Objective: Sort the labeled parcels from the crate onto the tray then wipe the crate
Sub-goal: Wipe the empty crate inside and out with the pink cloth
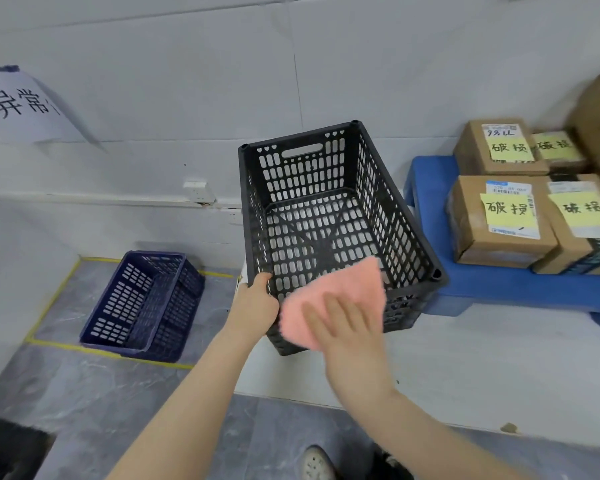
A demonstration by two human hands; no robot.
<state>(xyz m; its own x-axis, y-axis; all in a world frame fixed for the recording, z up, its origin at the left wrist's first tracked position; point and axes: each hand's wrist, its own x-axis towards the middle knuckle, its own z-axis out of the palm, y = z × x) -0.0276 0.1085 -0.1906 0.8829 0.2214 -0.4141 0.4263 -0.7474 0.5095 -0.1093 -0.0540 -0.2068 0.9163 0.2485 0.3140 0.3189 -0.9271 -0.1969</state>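
1. A paper sign point(18, 102) with black characters is seen on the wall point(187, 81), at 10 o'clock from the black crate point(302, 168).
2. A dark blue crate point(142, 306) is placed on the floor point(84, 393), at 8 o'clock from the black crate.
3. The left grip point(257, 304) is curled round the rim of the black crate at its 7 o'clock corner.
4. The black crate is set on the white counter point(465, 358).
5. A pink cloth point(329, 299) is laid over the 6 o'clock rim of the black crate. It is pressed there by the right grip point(350, 327), whose fingers are kept straight and slightly spread; this hand is blurred.
6. A blue tray point(492, 285) is found at 3 o'clock, just beside the black crate.
7. Brown parcels point(499, 220) with yellow notes are set close together on the tray.
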